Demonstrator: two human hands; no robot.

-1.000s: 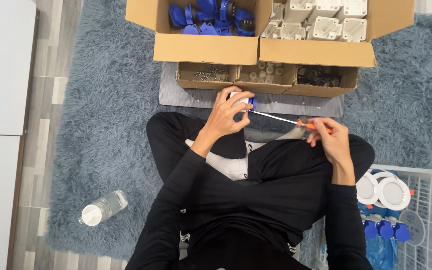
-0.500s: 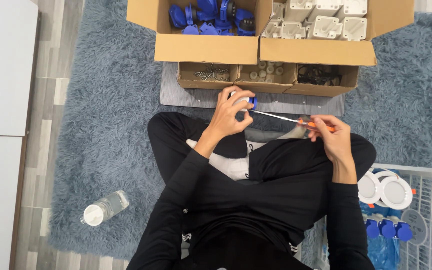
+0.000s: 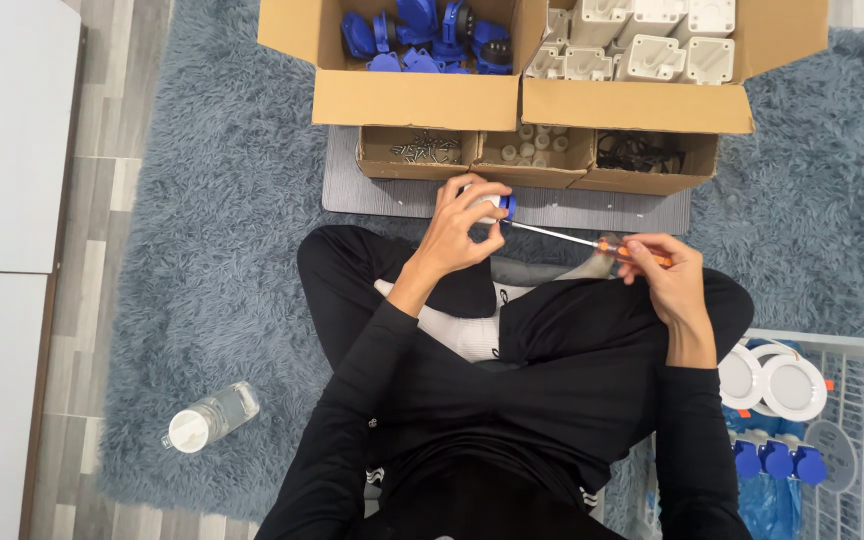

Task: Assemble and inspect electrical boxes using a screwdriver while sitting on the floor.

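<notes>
Blue-and-white part [image 3: 497, 206], orange-handled screwdriver [image 3: 592, 241], shaggy grey-blue rug [image 3: 222, 250], brown cardboard boxes [image 3: 417, 98] (blue pieces one side, white the other), black clothing [image 3: 552, 390], white wire basket [image 3: 857, 420]

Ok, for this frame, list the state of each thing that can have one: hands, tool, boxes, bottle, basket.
left hand: closed around a small white and blue part
right hand: gripping the screwdriver, whose tip meets the part
large cardboard boxes: open, filled with blue and white parts
small boxes: open
water bottle: lying on its side, capped
wire basket: partly filled
</notes>
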